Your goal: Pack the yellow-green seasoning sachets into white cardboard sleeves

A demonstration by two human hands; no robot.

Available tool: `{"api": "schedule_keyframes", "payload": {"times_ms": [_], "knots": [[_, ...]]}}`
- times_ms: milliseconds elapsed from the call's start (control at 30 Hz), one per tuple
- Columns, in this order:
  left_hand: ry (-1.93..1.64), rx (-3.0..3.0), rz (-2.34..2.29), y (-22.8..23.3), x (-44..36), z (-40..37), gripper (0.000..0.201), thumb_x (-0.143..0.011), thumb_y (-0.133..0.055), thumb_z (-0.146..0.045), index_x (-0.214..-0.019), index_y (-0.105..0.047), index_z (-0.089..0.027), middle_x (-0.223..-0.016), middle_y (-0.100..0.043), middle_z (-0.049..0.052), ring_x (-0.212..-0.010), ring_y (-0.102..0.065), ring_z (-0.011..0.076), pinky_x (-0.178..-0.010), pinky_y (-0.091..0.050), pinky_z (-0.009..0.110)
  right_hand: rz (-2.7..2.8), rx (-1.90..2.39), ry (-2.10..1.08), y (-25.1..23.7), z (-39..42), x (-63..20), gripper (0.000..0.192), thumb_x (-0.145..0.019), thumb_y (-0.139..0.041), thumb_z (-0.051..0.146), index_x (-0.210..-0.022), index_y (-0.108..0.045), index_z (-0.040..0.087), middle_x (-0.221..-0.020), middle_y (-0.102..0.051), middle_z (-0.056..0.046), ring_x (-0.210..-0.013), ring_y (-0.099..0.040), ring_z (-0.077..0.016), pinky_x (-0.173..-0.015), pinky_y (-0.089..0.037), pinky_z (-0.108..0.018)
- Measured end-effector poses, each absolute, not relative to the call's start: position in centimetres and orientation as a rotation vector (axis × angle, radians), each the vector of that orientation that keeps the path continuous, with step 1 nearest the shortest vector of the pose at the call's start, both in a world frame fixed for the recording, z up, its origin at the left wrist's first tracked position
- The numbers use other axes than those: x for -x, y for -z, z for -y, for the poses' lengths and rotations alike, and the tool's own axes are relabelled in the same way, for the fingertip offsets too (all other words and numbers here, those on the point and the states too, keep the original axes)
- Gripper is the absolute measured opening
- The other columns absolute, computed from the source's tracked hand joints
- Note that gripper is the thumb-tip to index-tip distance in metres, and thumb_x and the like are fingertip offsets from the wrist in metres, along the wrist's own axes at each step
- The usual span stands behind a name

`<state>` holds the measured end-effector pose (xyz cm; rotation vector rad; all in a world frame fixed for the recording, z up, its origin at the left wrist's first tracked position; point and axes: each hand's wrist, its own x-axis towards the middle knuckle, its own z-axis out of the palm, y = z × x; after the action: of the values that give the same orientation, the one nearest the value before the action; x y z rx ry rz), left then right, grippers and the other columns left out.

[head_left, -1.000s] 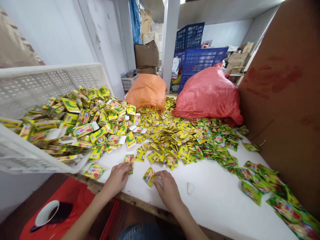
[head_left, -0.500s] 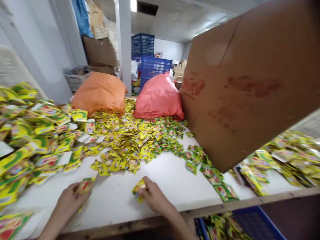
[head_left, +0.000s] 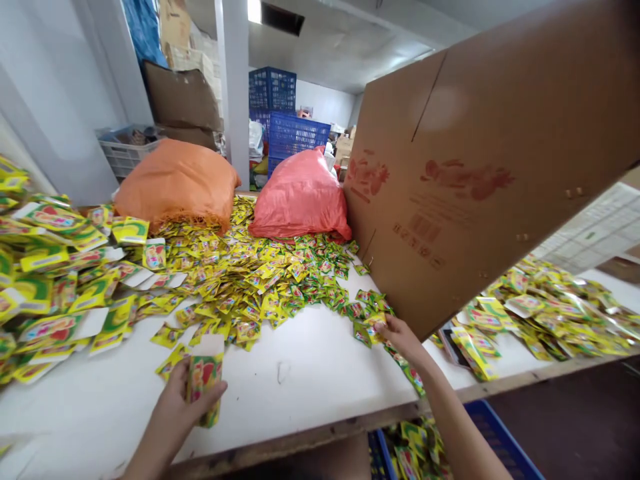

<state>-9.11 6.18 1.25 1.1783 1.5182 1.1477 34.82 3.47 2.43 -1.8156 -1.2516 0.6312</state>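
Upright in my left hand (head_left: 187, 400) is a small yellow-green printed carton (head_left: 206, 373), its white top flap raised; fingers and thumb grip its sides. My right hand (head_left: 403, 339) reaches to the right, fingers closed on a yellow sachet (head_left: 374, 321) by the edge of the green sachets (head_left: 367, 303). How many sachets it holds I cannot tell. A broad heap of yellow sachets (head_left: 225, 280) spreads over the white tabletop (head_left: 300, 373) beyond both hands. At the left lie many flat printed cartons (head_left: 50, 287), several with white flaps showing.
A large brown cardboard box (head_left: 450, 180) leans over the table's right side. Behind the heap rest an orange sack (head_left: 175, 180) and a red sack (head_left: 303, 197). More yellow packs (head_left: 540, 320) lie at the right. Below the table edge is a blue crate (head_left: 500, 440) holding packs.
My right hand has moved right, from the table's middle to the green sachets. My left hand has risen, and its carton now stands upright with the flap showing. The view has shifted slightly right.
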Motion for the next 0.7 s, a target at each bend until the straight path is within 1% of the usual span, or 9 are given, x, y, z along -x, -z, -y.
{"api": "schedule_keyframes", "payload": {"times_ms": [67, 133, 233, 300, 400, 500, 567, 633, 700], "knots": [[-1.154, -1.152, -1.464, -1.0, 7.8, -5.6, 0.067, -0.046, -0.075, -0.048, -0.101, -0.048, -0.019, -0.086, -0.066, 0.004, -0.08, -0.064, 0.025, -0.069, -0.054, 0.036, 1.339, 1.86, -0.62, -2.1, -4.5, -34.7, 0.021, -0.06, -0.064, 0.036, -0.061, -0.057, 0.016, -0.065, -0.06, -0.002, -0.067, -0.054, -0.0182, -0.063, -0.042, -0.029], [-1.122, -1.109, -1.391, -0.6, 6.7, -5.1, 0.068, -0.048, -0.075, -0.047, -0.102, -0.045, -0.02, -0.08, -0.065, 0.002, -0.073, -0.065, 0.0227, -0.066, -0.054, 0.034, 1.399, 1.907, -0.572, -1.6, -5.4, -34.3, 0.012, -0.055, -0.066, 0.023, -0.056, -0.055, 0.018, -0.074, -0.062, -0.004, -0.078, -0.054, -0.0206, -0.07, -0.04, -0.03], [-1.085, -1.046, -1.323, -0.2, 5.4, -4.5, 0.067, -0.046, -0.077, -0.045, -0.1, -0.046, -0.019, -0.073, -0.066, 0.0, -0.066, -0.064, 0.0206, -0.06, -0.053, 0.031, 1.456, 1.959, -0.499, -0.7, -5.6, -32.9, 0.011, -0.054, -0.064, 0.013, -0.057, -0.054, 0.018, -0.083, -0.062, -0.005, -0.09, -0.052, -0.023, -0.077, -0.037, -0.031], [-1.035, -1.015, -1.291, 0.0, 4.7, -4.1, 0.062, -0.046, -0.077, -0.044, -0.095, -0.051, -0.018, -0.072, -0.067, 0.001, -0.064, -0.064, 0.0203, -0.058, -0.052, 0.03, 1.48, 1.975, -0.485, 0.0, -5.0, -31.8, 0.013, -0.056, -0.062, 0.014, -0.066, -0.055, 0.019, -0.078, -0.061, -0.004, -0.084, -0.055, -0.022, -0.074, -0.039, -0.032], [-0.894, -0.99, -1.194, -0.1, 3.8, -3.6, 0.049, -0.049, -0.076, -0.042, -0.086, -0.057, -0.014, -0.074, -0.069, 0.005, -0.061, -0.063, 0.0191, -0.054, -0.05, 0.028, 1.503, 1.957, -0.513, 1.3, -3.1, -29.9, 0.028, -0.061, -0.059, 0.018, -0.089, -0.055, 0.019, -0.076, -0.06, -0.002, -0.072, -0.057, -0.0197, -0.069, -0.042, -0.032], [-0.831, -0.991, -1.049, -0.3, 3.0, -3.3, 0.041, -0.055, -0.074, -0.037, -0.085, -0.059, -0.013, -0.078, -0.07, 0.007, -0.064, -0.062, 0.0169, -0.056, -0.048, 0.026, 1.544, 1.915, -0.567, 1.9, -1.0, -27.5, 0.024, -0.062, -0.058, 0.021, -0.086, -0.055, 0.019, -0.076, -0.061, -0.003, -0.072, -0.058, -0.0206, -0.069, -0.044, -0.034], [-0.817, -0.985, -1.003, -0.4, 2.4, -3.3, 0.035, -0.058, -0.073, -0.033, -0.082, -0.058, -0.013, -0.073, -0.069, 0.006, -0.062, -0.061, 0.015, -0.057, -0.046, 0.025, 1.584, 1.857, -0.65, 1.3, 0.1, -25.3, 0.018, -0.065, -0.056, 0.021, -0.083, -0.053, 0.019, -0.07, -0.061, -0.001, -0.066, -0.058, -0.0194, -0.064, -0.045, -0.032], [-0.776, -0.978, -1.005, -0.4, 1.8, -3.3, 0.031, -0.057, -0.073, -0.031, -0.076, -0.057, -0.013, -0.064, -0.066, 0.004, -0.057, -0.059, 0.0137, -0.055, -0.045, 0.024, 1.591, 1.721, -0.785, -0.1, 0.6, -22.5, 0.017, -0.072, -0.053, 0.022, -0.089, -0.049, 0.021, -0.067, -0.06, 0.001, -0.061, -0.057, -0.0169, -0.059, -0.045, -0.029], [-0.737, -0.991, -1.01, -0.4, 1.4, -3.4, 0.029, -0.055, -0.073, -0.03, -0.072, -0.057, -0.013, -0.059, -0.063, 0.002, -0.054, -0.057, 0.0133, -0.054, -0.044, 0.025, 1.523, 1.539, -0.884, -1.9, 0.3, -19.4, 0.02, -0.079, -0.05, 0.026, -0.098, -0.043, 0.021, -0.074, -0.061, 0.001, -0.066, -0.058, -0.0155, -0.06, -0.045, -0.026]]}}
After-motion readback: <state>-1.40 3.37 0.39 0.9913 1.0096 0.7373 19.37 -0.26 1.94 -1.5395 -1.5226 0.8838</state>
